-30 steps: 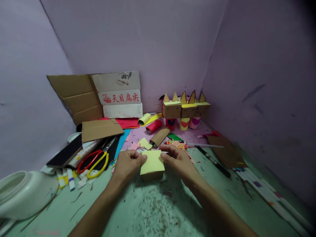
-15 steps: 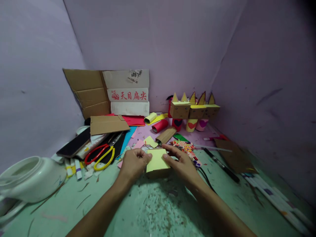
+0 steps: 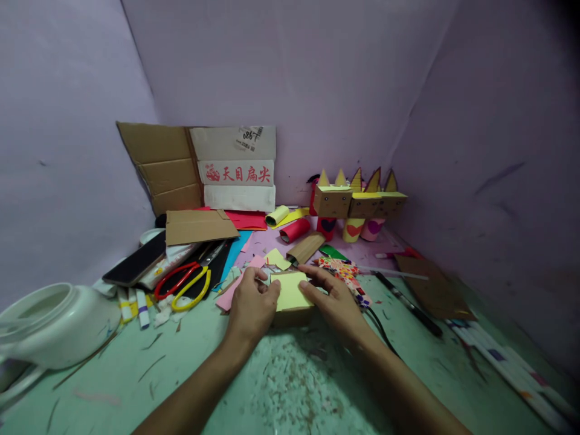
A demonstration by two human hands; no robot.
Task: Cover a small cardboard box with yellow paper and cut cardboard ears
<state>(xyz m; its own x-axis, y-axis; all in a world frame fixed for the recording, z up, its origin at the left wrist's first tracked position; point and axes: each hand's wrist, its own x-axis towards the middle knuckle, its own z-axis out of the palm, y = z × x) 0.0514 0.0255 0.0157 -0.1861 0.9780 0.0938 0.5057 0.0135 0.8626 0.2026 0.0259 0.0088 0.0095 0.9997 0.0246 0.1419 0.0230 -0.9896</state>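
Observation:
A small cardboard box topped with yellow paper (image 3: 290, 295) rests on the green table (image 3: 290, 386). My left hand (image 3: 252, 305) presses against its left side, fingers curled over the edge. From the right, my right hand (image 3: 333, 299) lies with fingers flat on the yellow top. Behind the box lie yellow and pink paper scraps (image 3: 276, 260) and a brown cardboard roll (image 3: 306, 248).
Red and yellow scissors (image 3: 183, 284), a phone (image 3: 135, 266) and cardboard sheets (image 3: 199, 226) lie at the left. A white jar (image 3: 54, 329) lies at the near left. Three finished box figures with pointed ears (image 3: 357, 202) stand at the back. A black pen (image 3: 408, 303) lies at the right.
The view has shifted so everything sits further right. My left hand has slid from a pinch at the box's corner onto its left side; the right hand stays on the top.

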